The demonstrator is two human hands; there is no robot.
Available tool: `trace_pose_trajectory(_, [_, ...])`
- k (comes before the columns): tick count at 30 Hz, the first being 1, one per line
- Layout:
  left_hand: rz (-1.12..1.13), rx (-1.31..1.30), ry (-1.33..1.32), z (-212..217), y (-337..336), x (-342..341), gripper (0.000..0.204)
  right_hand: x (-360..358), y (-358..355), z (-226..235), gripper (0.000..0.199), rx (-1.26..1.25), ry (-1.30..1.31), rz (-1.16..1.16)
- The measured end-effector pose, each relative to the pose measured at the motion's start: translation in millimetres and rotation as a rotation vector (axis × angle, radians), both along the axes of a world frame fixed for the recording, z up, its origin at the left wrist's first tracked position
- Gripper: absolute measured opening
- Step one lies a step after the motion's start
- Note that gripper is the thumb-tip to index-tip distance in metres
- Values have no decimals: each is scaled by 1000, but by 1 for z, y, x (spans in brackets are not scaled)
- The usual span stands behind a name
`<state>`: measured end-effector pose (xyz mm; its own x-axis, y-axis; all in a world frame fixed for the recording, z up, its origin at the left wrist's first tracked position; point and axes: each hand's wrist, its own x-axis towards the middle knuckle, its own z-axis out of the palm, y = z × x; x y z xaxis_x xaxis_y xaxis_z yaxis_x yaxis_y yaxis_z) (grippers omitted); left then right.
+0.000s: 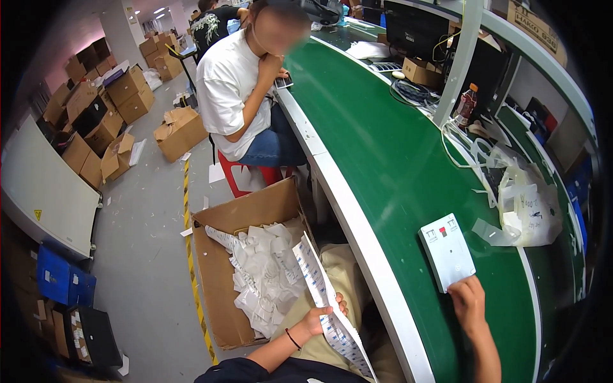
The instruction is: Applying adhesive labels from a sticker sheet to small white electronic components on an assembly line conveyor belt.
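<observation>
My left hand (317,319) is closed around a long white strip of backing sheet (313,271) printed with small blue marks. The strip stands upright over my lap, beside the green belt. At the right, my right hand (469,301) has its fingers on the near edge of a flat white rectangular box (448,252). A small red mark, black line drawings and a dark dot show on the box's upper face. It lies on the green conveyor belt (383,185); my fingertips are partly hidden by the hand.
An open cardboard box (217,281) full of crumpled white backing paper (262,274) stands left of my lap. A person in a white shirt (227,96) sits farther along the belt. A plastic bag (533,214), cables and a bottle (467,102) line the belt's right side.
</observation>
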<state>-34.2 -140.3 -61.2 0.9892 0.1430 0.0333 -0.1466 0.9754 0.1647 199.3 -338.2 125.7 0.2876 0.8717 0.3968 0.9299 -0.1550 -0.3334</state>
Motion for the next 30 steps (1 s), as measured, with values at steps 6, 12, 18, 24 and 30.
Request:
trace_pose_trajectory(6, [-12,1,22,2,0,-4,34,-22,-3,-12,26,111,-187,-155])
trace_pose_trajectory(12, [-2,-15,29,2,-1,-2,34,-13,-12,-18,35,-7,-109,-160])
trace_pose_trajectory(18, [-1,-8,38,4,-1,2,34,-7,-8,-21,41,-53,-129,-140])
trace_pose_trajectory(24, [14,8,41,5,-1,0,34,-19,2,-10,40,-14,-18,-204])
trace_pose_trajectory(30, [0,-13,44,7,-1,-1,34,-22,12,-5,45,-79,-145,-225])
